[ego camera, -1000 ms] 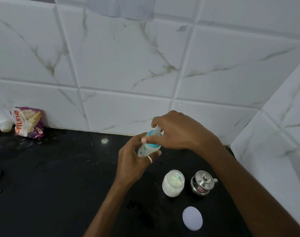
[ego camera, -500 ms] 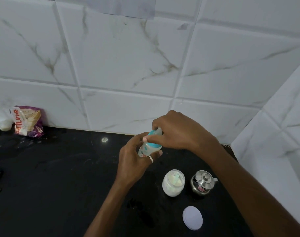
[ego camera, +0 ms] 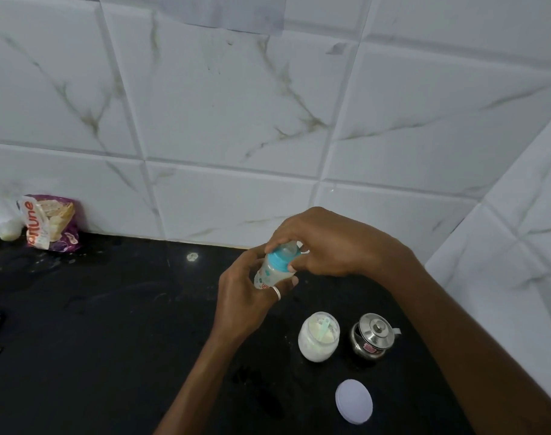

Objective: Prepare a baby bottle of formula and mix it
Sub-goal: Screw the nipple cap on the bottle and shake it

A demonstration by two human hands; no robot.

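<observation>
Bottle [ego camera: 269, 271] sits tilted above the black counter [ego camera: 111, 324], my left hand [ego camera: 246, 296] wrapped round its body, my right hand [ego camera: 327, 243] pinching its blue collar [ego camera: 279, 260].

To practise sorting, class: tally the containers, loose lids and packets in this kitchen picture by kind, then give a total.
Bottle: 1
Jar: 1
Steel pot: 1
Loose lid: 1
Packet: 1
Total: 5
</observation>
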